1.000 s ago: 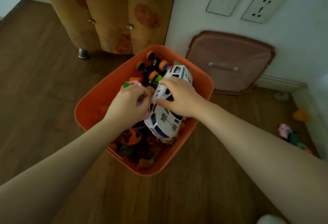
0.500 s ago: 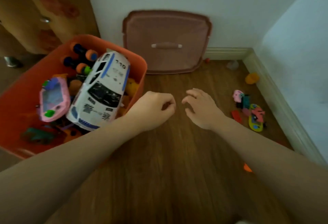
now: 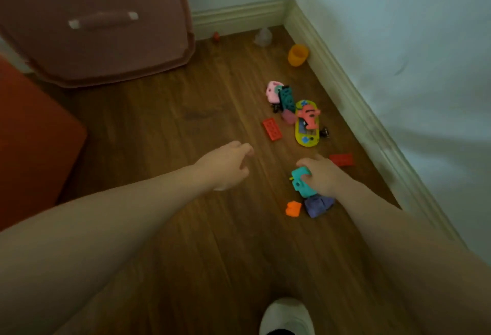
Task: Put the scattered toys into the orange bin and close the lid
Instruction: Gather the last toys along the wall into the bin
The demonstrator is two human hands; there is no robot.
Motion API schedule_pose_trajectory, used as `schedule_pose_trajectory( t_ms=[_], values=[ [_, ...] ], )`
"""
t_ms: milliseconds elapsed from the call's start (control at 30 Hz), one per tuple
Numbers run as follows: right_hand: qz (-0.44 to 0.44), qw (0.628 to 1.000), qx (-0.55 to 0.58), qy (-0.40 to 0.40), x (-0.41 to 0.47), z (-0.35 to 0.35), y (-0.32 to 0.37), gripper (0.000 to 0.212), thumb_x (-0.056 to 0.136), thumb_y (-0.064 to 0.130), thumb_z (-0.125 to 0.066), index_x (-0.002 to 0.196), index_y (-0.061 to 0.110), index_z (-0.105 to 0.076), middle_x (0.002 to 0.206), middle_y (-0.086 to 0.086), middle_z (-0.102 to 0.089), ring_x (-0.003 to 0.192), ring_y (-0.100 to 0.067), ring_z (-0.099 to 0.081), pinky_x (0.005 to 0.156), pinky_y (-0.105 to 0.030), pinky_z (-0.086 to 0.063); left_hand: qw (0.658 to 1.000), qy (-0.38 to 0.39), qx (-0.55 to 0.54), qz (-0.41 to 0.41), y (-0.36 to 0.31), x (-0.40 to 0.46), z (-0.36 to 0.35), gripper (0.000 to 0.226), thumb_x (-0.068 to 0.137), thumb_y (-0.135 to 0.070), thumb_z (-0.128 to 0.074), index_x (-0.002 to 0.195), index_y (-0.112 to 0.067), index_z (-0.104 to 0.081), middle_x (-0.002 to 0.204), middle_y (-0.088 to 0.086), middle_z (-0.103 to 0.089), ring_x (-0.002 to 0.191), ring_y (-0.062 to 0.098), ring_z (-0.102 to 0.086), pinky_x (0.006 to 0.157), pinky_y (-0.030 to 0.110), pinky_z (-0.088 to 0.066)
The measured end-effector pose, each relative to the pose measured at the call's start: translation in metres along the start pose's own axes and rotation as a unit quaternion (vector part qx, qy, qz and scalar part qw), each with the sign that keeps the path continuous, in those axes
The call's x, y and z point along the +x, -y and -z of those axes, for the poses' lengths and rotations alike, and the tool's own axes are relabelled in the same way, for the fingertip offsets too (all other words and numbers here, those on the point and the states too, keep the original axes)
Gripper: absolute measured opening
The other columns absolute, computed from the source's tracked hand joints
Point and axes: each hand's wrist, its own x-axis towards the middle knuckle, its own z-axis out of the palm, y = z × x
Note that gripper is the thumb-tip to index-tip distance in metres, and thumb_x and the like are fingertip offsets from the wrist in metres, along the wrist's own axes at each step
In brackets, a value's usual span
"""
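Brown wood-grain floor [image 3: 164, 122] fills the head view, met by pale walls and a skirting board [image 3: 353, 100] at the far right corner. The orange bin [image 3: 34, 143] is seen only as a wall and corner at the left edge; its contents are out of sight. Its dusky pink lid [image 3: 101, 42] is propped against the far wall, just behind the bin, handle facing out.

The right hand [image 3: 322, 175] is lowered to the floor with the fingers curled around a teal toy [image 3: 301, 182], which is gripped from its right side. Just near of it lie a purple block [image 3: 318, 205] and a small orange piece [image 3: 293, 208], side by side. A red brick [image 3: 342, 159] lies just beyond the right hand.

The left hand [image 3: 228, 164] is held above the floor, well left of the toys, the fingers loosely curled and nothing held.

Farther off, a yellow-green handheld toy [image 3: 305, 135] lies flat with a pink figure [image 3: 308, 116] on top; a second red brick [image 3: 272, 129] lies to its left, and a pink toy [image 3: 272, 91] and dark teal block [image 3: 287, 98] are clustered beyond. An orange cup [image 3: 298, 55] rests beside the skirting.
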Motion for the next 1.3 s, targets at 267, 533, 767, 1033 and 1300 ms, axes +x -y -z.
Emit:
schedule_pose_trajectory(
  t_ms=[267, 533, 767, 1033, 1300],
  values=[
    [-0.037, 0.998, 0.050, 0.002, 0.024, -0.039, -0.014, 0.069, 0.082, 0.036, -0.066, 0.139, 0.023, -0.028, 0.139, -0.014, -0.026, 0.113, -0.034, -0.050, 0.088, -0.041, -0.045, 0.991, 0.071, 0.104, 0.043, -0.008, 0.063, -0.033, 0.069, 0.092, -0.021, -0.043, 0.147, -0.033, -0.004, 0.152, 0.005, -0.013, 0.117, 0.028, -0.049, 0.083, 0.034, -0.048],
    [-0.014, 0.967, 0.155, -0.200, 0.052, 0.013, -0.036, 0.034, 0.077, 0.009, -0.059, 0.107, 0.014, -0.043, 0.113, -0.012, -0.040, 0.098, -0.032, -0.049, 0.079, -0.042, -0.046, 0.948, 0.023, 0.315, -0.039, -0.012, 0.152, -0.025, 0.082, 0.086, -0.002, -0.045, 0.147, -0.035, -0.001, 0.156, 0.002, 0.011, 0.137, 0.034, -0.017, 0.101, 0.042, -0.034],
    [0.001, 0.953, 0.193, -0.233, 0.108, 0.060, -0.054, 0.057, 0.089, 0.036, -0.056, 0.140, 0.024, -0.031, 0.138, -0.011, -0.034, 0.111, -0.031, -0.052, 0.085, -0.039, -0.045, 0.926, 0.046, 0.371, -0.055, -0.006, 0.183, -0.033, 0.053, 0.089, -0.023, -0.054, 0.137, -0.023, -0.032, 0.147, 0.006, -0.026, 0.132, 0.030, -0.026, 0.100, 0.041, -0.035],
    [0.007, 0.990, 0.118, -0.075, 0.141, 0.050, -0.041, 0.057, 0.087, 0.035, -0.058, 0.137, 0.034, -0.032, 0.140, -0.008, -0.032, 0.113, -0.038, -0.050, 0.092, -0.047, -0.045, 0.987, -0.082, 0.140, -0.008, -0.029, 0.201, -0.015, 0.035, 0.088, -0.031, -0.050, 0.116, -0.012, -0.042, 0.112, 0.012, -0.057, 0.093, 0.030, -0.057, 0.074, 0.038, -0.045],
    [0.011, 0.979, 0.190, -0.068, 0.119, 0.039, -0.048, 0.048, 0.076, 0.026, -0.070, 0.115, 0.027, -0.042, 0.101, 0.000, -0.045, 0.091, -0.021, -0.050, 0.078, -0.038, -0.045, 0.968, 0.025, 0.228, 0.106, -0.030, 0.201, -0.036, 0.032, 0.093, -0.028, -0.047, 0.122, -0.015, -0.038, 0.099, 0.008, -0.054, 0.086, 0.026, -0.055, 0.059, 0.033, -0.038]
  ],
)
